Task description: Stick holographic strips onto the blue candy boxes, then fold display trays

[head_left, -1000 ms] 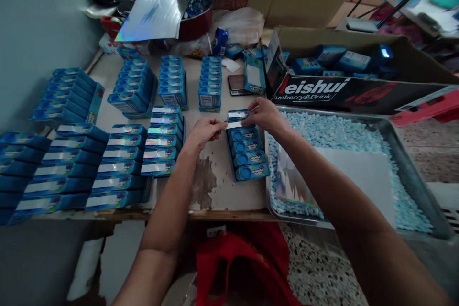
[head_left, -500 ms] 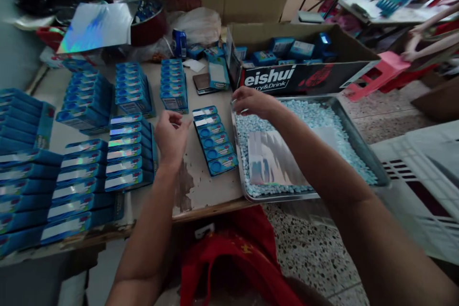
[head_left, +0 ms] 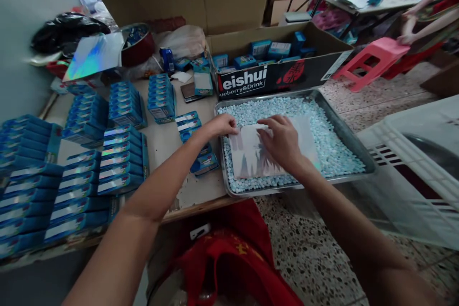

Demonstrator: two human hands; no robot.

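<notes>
A shiny silver sticker sheet [head_left: 247,155] lies on pale blue pellets [head_left: 337,153] in a metal tray [head_left: 366,172]. My left hand [head_left: 223,125] crosses over the tray's left rim, its fingers closed at the sheet's upper left corner. Over the sheet's middle is my right hand [head_left: 283,146], fingers bent and thumb and forefinger close together near the upper edge; what they pinch is too small to make out. Partly behind my left forearm, a row of small blue boxes [head_left: 204,165] lies left of the tray, some with silver strips on top.
Stacked blue boxes [head_left: 122,158] fill the table's left side. Behind the tray stands an open carton [head_left: 272,76] holding more boxes. A blue can [head_left: 167,60] and a red pot [head_left: 138,50] are at the back. A pink stool [head_left: 376,60] and white crate [head_left: 405,162] stand right.
Both hands have come onto the sticker sheet: my left hand moved right from beside the box row, and my right hand came down from the tray's back left corner. The view shifted.
</notes>
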